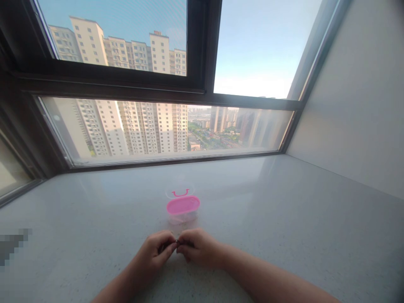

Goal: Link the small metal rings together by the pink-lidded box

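Low in the middle of the head view, my left hand (159, 248) and my right hand (197, 246) meet fingertip to fingertip over the pale sill. Both are closed in a pinch around a tiny dark item (177, 241), mostly covered by the fingers and too small to name. Just beyond them stands a clear oval container with a pink lid (183, 205); something pale shows faintly through its side. Behind it lies a clear oval piece with a pink handle (181, 193).
The speckled white sill (284, 219) runs up to a dark window frame (132, 94), with tall buildings outside. A white wall (353, 105) rises on the right. A blurred grey patch (12, 246) sits at the left edge.
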Demonstrator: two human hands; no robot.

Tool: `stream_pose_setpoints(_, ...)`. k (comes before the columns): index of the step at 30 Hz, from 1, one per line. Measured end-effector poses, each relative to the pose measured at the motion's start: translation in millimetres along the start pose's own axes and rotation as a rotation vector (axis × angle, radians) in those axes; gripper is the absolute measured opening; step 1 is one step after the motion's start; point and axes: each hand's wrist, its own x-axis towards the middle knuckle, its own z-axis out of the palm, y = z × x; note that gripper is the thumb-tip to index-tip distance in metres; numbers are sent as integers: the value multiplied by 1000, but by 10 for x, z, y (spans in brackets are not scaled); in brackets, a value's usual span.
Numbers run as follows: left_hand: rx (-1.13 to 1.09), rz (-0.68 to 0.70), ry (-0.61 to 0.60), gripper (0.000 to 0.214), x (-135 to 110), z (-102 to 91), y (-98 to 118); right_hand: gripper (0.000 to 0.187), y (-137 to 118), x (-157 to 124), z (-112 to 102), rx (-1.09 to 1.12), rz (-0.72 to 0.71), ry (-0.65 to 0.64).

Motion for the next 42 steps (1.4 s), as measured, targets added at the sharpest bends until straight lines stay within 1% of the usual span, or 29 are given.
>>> stream_pose_setpoints(7, -26, -7, 10, 27, -5, -11, -11, 18, -16, -2, -2, -66, -1, -17)
stream_pose_setpoints(12, -42, -5, 21, 28, -9, 1, -32, 18, -25, -12, 6, -83, -17, -2)
stream_pose_setpoints(20, -39, -4, 160, 26, -21, -37, -78, 16, -28, -12, -13, 174, 70, 92)
stream_pose_setpoints(25, -9, -10, 226, 26, -45, -57, -113, 19, -1, -3, -10, 243, 88, 106)
stream_pose_setpoints(31, 40, 28, 216, 26, -49, -43, -97, 24, -1, -4, 0, 288, 78, 108)
stream_pose_setpoints(36, 72, 46, 204, 27, -51, -43, -74, 25, 10, -12, -3, 284, 50, 104)
stream_pose_setpoints(42, 113, 66, 196, 26, -61, -38, -62, 21, -8, -18, -3, 258, 32, 105)
